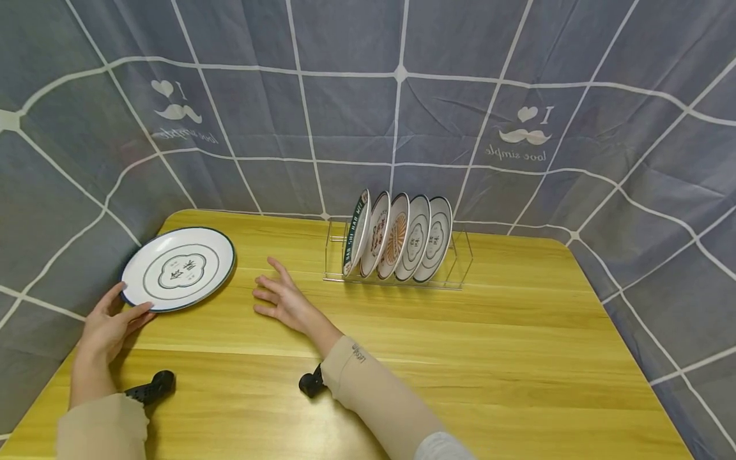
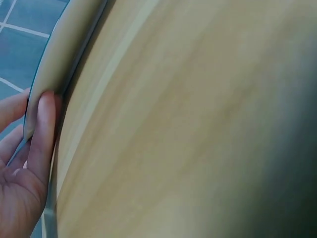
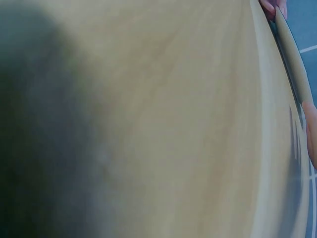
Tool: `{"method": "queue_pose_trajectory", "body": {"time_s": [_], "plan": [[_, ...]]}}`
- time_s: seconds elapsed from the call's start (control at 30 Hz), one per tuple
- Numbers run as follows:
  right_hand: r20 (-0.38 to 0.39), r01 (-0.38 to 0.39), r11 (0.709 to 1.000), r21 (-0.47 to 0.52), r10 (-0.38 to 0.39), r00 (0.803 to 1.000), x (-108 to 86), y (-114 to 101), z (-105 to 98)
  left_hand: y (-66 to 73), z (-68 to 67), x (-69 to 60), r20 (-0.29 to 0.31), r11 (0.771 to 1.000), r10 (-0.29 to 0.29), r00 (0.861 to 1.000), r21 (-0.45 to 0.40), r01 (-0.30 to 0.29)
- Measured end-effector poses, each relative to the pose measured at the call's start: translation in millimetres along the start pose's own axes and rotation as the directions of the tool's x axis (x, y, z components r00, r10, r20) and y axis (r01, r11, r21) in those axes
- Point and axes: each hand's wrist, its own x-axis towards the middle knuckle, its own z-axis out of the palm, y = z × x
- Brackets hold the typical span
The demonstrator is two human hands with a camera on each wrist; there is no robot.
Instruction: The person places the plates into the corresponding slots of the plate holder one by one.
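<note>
A white plate (image 1: 215,255) with a dark blue rim and a black printed emblem is at the far left of the table in the head view. My left hand (image 1: 109,324) grips its near-left edge, the thumb over the rim and the fingers at its side and below. In the left wrist view the plate (image 2: 62,59) shows edge-on, pinched by the left hand (image 2: 25,183). To the right of the plate, apart from it, my right hand (image 1: 287,303) holds nothing, its fingers spread. Only a fingertip of it (image 3: 311,131) enters the right wrist view.
A wire rack (image 1: 454,289) stands at the table's back middle, with several plates (image 1: 416,239) upright in it; the leftmost has a green lettered rim. A grey curtain (image 1: 356,115) with white lines hangs behind the wooden table (image 1: 506,358). Black camera mounts (image 1: 158,384) are on both wrists.
</note>
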Motion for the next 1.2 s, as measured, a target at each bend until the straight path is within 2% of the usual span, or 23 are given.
{"method": "queue_pose_trajectory", "body": {"time_s": [0.1,0.17,0.3,0.4,0.47,0.6,0.83,1.0,1.1,1.2], "plan": [[0.000,-0.015,1.000,0.005,0.015,1.000,0.2,2.1,-0.4,-0.4,-1.0,-0.5,0.085,1.000,-0.011,0.996,0.028,0.008],[-0.001,-0.023,1.000,0.006,0.023,1.000,0.2,3.2,-0.7,-0.9,-1.5,-0.5,0.165,0.999,-0.003,0.986,0.053,-0.006],[-0.001,-0.047,0.999,0.003,0.047,0.999,-0.4,4.1,-1.3,-2.7,-0.5,0.5,0.316,0.992,0.015,0.949,0.113,-0.053],[0.008,-0.075,0.997,-0.001,0.075,0.997,-1.1,4.2,-1.7,-4.2,2.4,0.7,0.381,0.983,0.001,0.924,0.167,-0.070],[0.016,-0.094,0.996,0.001,0.094,0.995,-1.4,4.3,-2.1,-4.6,5.5,0.2,0.397,0.979,-0.020,0.918,0.195,-0.064],[0.018,-0.092,0.996,-0.012,0.093,0.996,-2.6,4.2,-3.8,-4.3,14.8,-0.3,0.396,0.975,-0.050,0.917,0.219,-0.042],[-0.015,-0.002,0.995,-0.098,0.001,1.000,-7.9,-3.6,-4.4,-0.6,34.7,-4.5,0.378,0.982,-0.006,0.926,0.176,-0.065],[-0.009,0.112,0.982,-0.151,-0.115,0.993,-14.8,-13.7,-2.5,2.5,56.6,-10.4,0.389,0.995,0.069,0.919,0.039,-0.091],[0.020,0.209,0.966,-0.150,-0.209,0.978,-19.8,-20.4,-0.5,1.9,72.7,-13.5,0.399,0.992,0.125,0.908,-0.081,-0.101],[0.045,0.297,0.946,-0.129,-0.293,0.955,-27.2,-28.7,2.4,1.8,88.2,-18.0,0.401,0.977,0.169,0.900,-0.190,-0.099]]}}
